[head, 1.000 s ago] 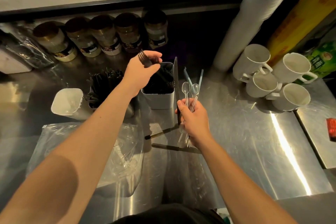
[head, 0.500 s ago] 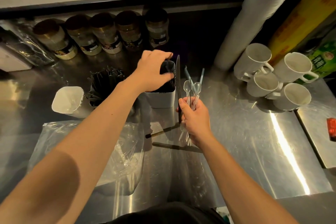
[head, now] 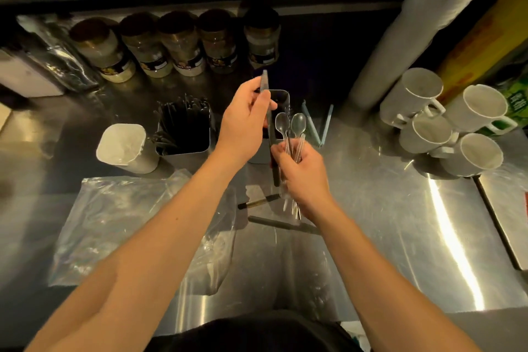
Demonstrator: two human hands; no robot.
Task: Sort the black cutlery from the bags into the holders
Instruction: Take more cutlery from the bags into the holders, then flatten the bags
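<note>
Black plastic, long and flat, the knife (head: 268,123) is pinched near its upper end by the fingers of the left hand (head: 245,120) while its lower part is gripped, with a bundle of clear plastic spoons (head: 291,134), by the right hand (head: 305,174). It stands directly over the white square holder (head: 281,96) behind both hands. The step in hand appears to be drawing the knife free of the bundle; next, lowering it into a holder is called for.

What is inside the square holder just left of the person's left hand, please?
The square holder is packed with black cutlery standing upright, tops showing at the rim. Which pieces they are is too dark to tell, and the holder's bottom is covered.
</note>
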